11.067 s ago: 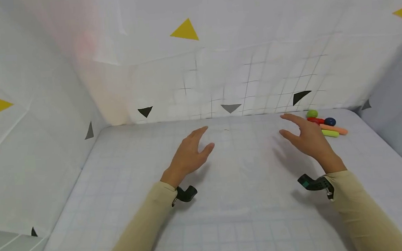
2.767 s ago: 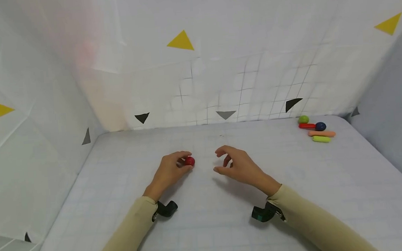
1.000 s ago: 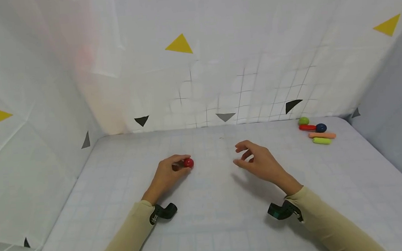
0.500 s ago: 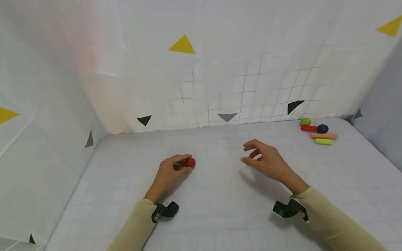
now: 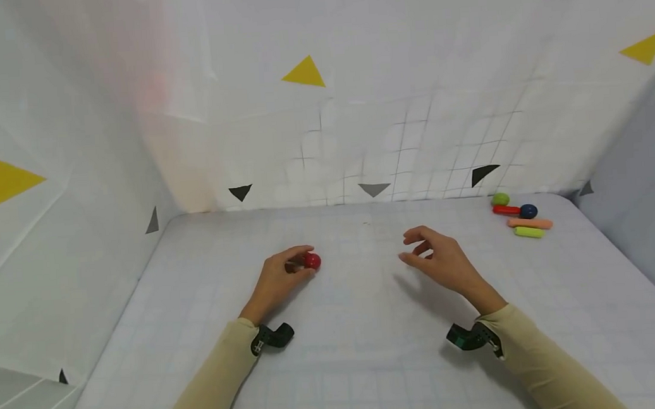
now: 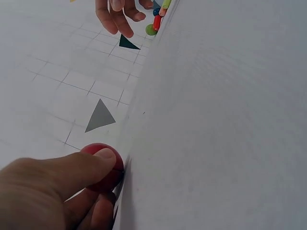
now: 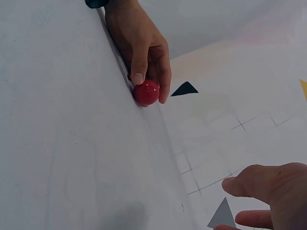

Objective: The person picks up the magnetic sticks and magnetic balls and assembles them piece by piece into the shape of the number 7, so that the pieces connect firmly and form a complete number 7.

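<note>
here, the left hand (image 5: 278,277) pinches a small glossy red ball (image 5: 312,261) between thumb and fingertips, pressing it down on the white gridded bench (image 5: 339,368), a little to the 11 o'clock side of the bench's middle. the right hand (image 5: 442,260) hovers at 3 o'clock from the ball, well apart from it, fingers loosely curled and holding nothing. farther out, toward 2 o'clock near the back corner, lies a cluster of coloured pieces (image 5: 519,216): a green ball, a dark blue ball, and red, orange and yellow-green rods.

the likely trouble is a slip: the ball is round and smooth, held only at the fingertips, so an uneven squeeze could shoot it out across the flat bench, where nothing near would stop it.

the left wrist view shows the thumb (image 6: 91,165) lying over the top of the ball, which the head view leaves vague; the right wrist view shows the finger (image 7: 140,62) touching it from above, and the empty right hand's fingers at the frame's lower edge. only the head view shows how far apart the hands are.
</note>
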A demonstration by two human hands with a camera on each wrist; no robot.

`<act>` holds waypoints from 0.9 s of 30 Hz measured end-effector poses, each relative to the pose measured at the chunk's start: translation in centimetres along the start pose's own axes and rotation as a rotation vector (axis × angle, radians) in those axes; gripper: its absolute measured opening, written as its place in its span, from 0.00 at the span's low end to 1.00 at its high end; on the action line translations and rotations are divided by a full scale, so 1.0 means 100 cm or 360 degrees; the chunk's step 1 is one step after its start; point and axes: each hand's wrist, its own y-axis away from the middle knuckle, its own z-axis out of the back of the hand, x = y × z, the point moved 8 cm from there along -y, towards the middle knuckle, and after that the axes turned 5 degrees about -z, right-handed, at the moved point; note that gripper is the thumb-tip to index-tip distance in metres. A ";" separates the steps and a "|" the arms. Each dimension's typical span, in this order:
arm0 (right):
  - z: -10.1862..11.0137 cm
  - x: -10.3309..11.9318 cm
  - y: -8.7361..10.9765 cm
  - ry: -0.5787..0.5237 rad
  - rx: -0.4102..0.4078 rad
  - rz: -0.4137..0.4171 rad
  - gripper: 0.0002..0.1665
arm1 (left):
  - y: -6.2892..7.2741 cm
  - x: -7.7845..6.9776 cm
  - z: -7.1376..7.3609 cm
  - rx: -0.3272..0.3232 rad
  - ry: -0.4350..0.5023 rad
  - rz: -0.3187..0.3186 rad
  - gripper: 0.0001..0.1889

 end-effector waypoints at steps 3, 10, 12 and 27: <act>0.001 -0.002 0.001 0.0001 0.0004 -0.0017 0.27 | -0.001 0.003 -0.002 -0.0003 0.0018 0.0009 0.24; 0.005 -0.003 0.001 0.0017 -0.0025 -0.0039 0.26 | -0.002 0.003 -0.001 -0.0015 0.0005 0.0029 0.21; 0.006 -0.004 0.001 0.0016 -0.0026 -0.0047 0.26 | -0.003 0.002 0.000 -0.0024 -0.0002 0.0028 0.21; 0.040 -0.019 0.004 0.0041 -0.0063 -0.0144 0.28 | -0.004 0.009 -0.001 -0.0061 0.0076 0.0103 0.19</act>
